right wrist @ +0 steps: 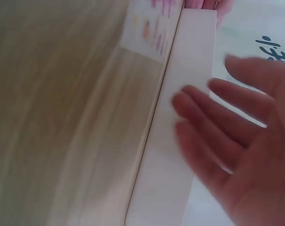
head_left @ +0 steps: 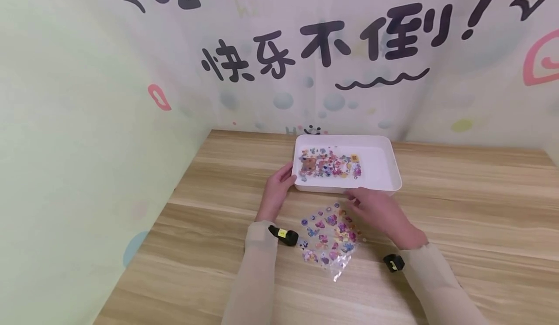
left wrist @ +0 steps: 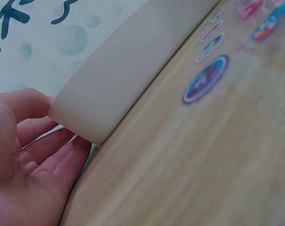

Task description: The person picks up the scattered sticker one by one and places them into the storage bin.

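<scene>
A white rectangular tray (head_left: pixel 379 170) stands near the back of the table. Inside its left part lies a clear pack of cartoon animal stickers (head_left: pixel 325 165). My left hand (head_left: pixel 278 189) holds the tray's front left corner, thumb against the corner and fingers along the left side, as the left wrist view also shows. Close to the tray's front wall (right wrist: pixel 173 122) is my right hand (head_left: pixel 379 213), blurred, its fingers loosely bent with nothing between them. On the table between both arms lies a clear sheet of small colourful stickers (head_left: pixel 327 235), one corner shiny and crinkled.
The wood-grain table (head_left: pixel 209 218) meets a white cloth backdrop (head_left: pixel 271 97) with black lettering just behind the tray. A pale wall (head_left: pixel 78 121) runs along the left edge. Black wrist devices sit at both sleeves.
</scene>
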`<control>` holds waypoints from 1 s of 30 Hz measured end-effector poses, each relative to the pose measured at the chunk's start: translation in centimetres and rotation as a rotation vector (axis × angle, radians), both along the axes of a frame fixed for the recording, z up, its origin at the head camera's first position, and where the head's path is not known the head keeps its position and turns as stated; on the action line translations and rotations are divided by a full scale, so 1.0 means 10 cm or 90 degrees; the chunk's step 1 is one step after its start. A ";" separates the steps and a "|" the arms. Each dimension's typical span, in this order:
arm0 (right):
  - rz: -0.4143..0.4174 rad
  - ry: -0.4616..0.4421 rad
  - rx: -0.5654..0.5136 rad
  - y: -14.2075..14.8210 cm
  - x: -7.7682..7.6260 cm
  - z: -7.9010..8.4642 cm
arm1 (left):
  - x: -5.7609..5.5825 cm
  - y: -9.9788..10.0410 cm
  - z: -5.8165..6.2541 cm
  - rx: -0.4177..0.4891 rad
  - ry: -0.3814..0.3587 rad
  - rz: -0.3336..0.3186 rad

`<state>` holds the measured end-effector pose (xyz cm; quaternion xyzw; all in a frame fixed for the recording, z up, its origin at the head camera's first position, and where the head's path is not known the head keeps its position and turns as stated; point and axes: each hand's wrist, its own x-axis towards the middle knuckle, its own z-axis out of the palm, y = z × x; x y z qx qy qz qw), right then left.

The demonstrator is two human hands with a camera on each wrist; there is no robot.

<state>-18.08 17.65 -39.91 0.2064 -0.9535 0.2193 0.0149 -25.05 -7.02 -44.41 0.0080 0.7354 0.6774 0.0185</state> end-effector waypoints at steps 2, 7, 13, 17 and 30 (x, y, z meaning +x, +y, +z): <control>0.020 -0.023 0.005 0.00 0.01 -0.02 | 0.01 0.00 -0.01 -0.003 -0.007 0.000; 0.041 -0.083 0.013 -0.01 0.06 -0.04 | 0.02 -0.01 -0.02 0.000 -0.015 0.001; 0.056 -0.087 0.040 -0.06 0.09 -0.04 | 0.00 0.00 -0.01 0.004 -0.007 -0.002; 0.061 -0.097 0.057 -0.09 0.10 -0.05 | 0.00 0.00 0.00 0.005 -0.015 0.000; 0.023 -0.241 0.039 -0.15 0.11 -0.08 | -0.01 0.02 0.00 0.004 -0.021 0.001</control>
